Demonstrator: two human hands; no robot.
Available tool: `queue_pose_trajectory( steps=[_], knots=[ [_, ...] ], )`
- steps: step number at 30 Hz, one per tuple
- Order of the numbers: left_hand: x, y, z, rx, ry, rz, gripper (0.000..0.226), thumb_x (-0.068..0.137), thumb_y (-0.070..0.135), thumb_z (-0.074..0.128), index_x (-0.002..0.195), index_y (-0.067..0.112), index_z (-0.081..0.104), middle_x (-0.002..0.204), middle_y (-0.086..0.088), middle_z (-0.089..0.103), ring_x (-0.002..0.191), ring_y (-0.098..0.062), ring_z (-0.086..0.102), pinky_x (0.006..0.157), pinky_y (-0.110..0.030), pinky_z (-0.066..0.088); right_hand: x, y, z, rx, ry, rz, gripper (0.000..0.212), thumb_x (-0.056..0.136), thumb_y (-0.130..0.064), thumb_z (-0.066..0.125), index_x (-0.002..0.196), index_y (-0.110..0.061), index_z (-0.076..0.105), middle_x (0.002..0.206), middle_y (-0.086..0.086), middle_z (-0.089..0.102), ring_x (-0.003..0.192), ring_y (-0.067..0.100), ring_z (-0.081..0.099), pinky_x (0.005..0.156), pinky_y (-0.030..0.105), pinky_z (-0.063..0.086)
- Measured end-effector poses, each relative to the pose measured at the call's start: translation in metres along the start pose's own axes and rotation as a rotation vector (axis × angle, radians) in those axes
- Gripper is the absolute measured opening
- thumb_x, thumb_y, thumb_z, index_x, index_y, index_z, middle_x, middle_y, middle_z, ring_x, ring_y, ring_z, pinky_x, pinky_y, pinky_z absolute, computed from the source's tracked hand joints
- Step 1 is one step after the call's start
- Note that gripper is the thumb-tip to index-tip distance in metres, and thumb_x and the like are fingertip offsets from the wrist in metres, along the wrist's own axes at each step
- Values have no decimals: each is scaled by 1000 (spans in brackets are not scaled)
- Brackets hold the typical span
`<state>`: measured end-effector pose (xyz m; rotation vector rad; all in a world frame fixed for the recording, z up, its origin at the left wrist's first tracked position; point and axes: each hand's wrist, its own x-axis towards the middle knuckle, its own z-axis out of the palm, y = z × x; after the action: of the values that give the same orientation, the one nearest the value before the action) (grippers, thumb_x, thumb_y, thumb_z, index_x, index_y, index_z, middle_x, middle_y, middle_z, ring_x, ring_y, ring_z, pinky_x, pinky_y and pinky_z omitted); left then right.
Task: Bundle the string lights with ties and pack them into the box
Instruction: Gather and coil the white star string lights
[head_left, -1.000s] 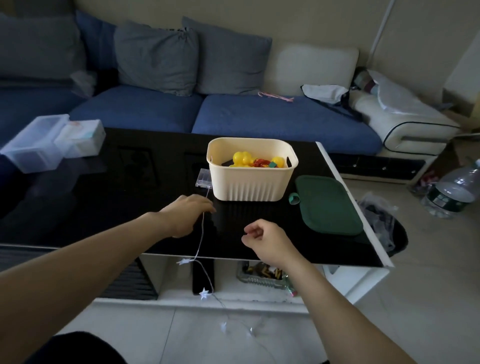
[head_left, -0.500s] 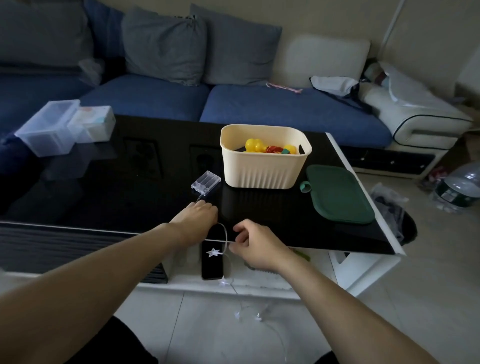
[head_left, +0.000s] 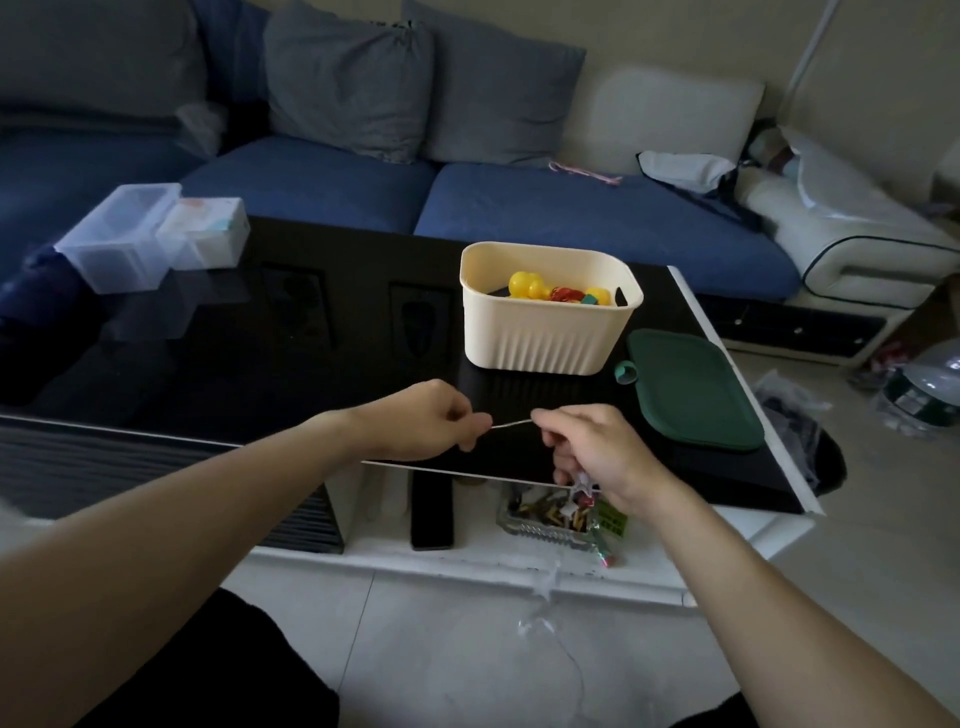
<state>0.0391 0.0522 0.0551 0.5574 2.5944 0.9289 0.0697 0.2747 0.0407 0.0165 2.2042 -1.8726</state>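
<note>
While two hands pinch one string light wire (head_left: 511, 424), left hand (head_left: 421, 421), right hand (head_left: 597, 452), one box (head_left: 550, 338)

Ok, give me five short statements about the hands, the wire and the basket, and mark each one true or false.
1. Both the left hand and the right hand pinch the thin string-light wire. True.
2. The wire between the hands is slack and loops down to the table. False: it runs nearly straight from hand to hand.
3. The cream ribbed plastic basket is empty. False: it holds yellow and red items.
4. The dark green flat lid lies on the glossy black table to the right of the basket. True.
5. The lid covers the basket. False: the basket is open.
</note>
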Motion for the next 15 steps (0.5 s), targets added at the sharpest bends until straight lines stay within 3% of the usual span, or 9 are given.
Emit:
queue_pose_trajectory(
  steps=[4,6,8,12,15],
  knots=[
    [-18,-5,-2,-553,-215,-59,53,91,32,60,49,12,35,48,-5,27,46,-21,31,59,-32,45,-16,2,-29,-52,-186,-13,45,100,-19,57,56,-14,50,53,3,38,51,17,41,57,29,39],
    [-25,-11,1,-669,-286,-136,49,88,33,59,54,16,29,51,-2,20,48,-18,20,52,-30,31,-20,5,-37,-86,-228,-36,45,100,-18,56,56,-13,53,56,4,45,54,16,46,60,27,41],
    [-27,-15,3,-668,-265,-192,49,97,33,55,57,18,30,55,-1,19,50,-16,15,50,-30,15,-22,6,-41,-121,-226,-40,36,98,-22,60,64,-12,63,67,7,56,64,18,54,61,27,43],
    [-27,-17,3,-720,-138,-193,46,101,31,49,57,18,46,56,0,19,47,-12,15,48,-28,9,-24,12,-51,-367,-206,2,15,98,-22,63,94,-23,79,95,-6,73,88,11,64,68,26,49],
    [-28,-15,1,-808,-58,-197,41,102,30,47,64,15,51,55,1,19,44,-12,14,45,-26,10,-27,12,-57,-416,-200,46,18,92,-15,71,105,-25,77,91,-5,68,75,4,63,68,21,49]
  ],
)
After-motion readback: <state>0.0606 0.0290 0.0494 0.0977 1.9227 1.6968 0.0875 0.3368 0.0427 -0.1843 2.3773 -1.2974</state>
